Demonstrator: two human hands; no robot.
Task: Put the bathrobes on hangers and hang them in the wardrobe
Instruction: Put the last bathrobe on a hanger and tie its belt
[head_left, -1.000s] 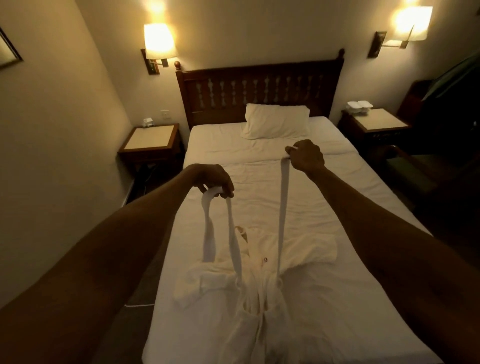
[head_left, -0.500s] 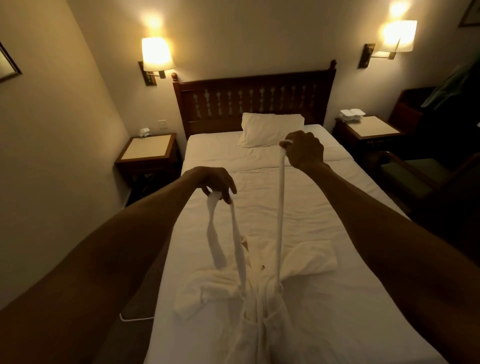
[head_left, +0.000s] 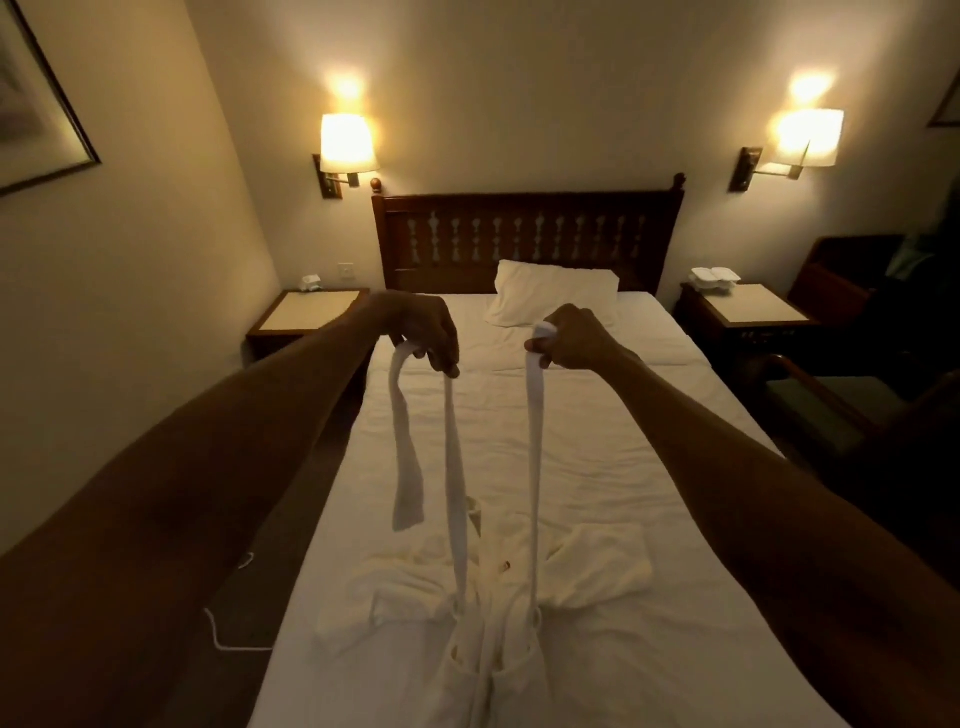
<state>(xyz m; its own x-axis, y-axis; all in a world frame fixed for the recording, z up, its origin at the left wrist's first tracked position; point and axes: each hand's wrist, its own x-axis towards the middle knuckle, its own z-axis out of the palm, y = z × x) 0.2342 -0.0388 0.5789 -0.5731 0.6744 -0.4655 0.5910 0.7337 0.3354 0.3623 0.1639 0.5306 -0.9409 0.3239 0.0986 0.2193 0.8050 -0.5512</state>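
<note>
A white bathrobe lies spread on the bed, sleeves out to both sides. Its white belt rises from the robe's waist in two strands. My left hand is closed on one strand, whose loose end hangs down beside it. My right hand pinches the top of the other strand, held taut. Both hands are raised above the middle of the bed, about level with each other. No hanger or wardrobe is in sight.
A pillow lies against the dark wooden headboard. Nightstands stand on the left and right of the bed. An armchair is at the right. A white cord lies on the floor to the left.
My left hand has risen to the height of my right hand, lifting its belt strand. The view has tilted up, showing more of the wall and lamps.
</note>
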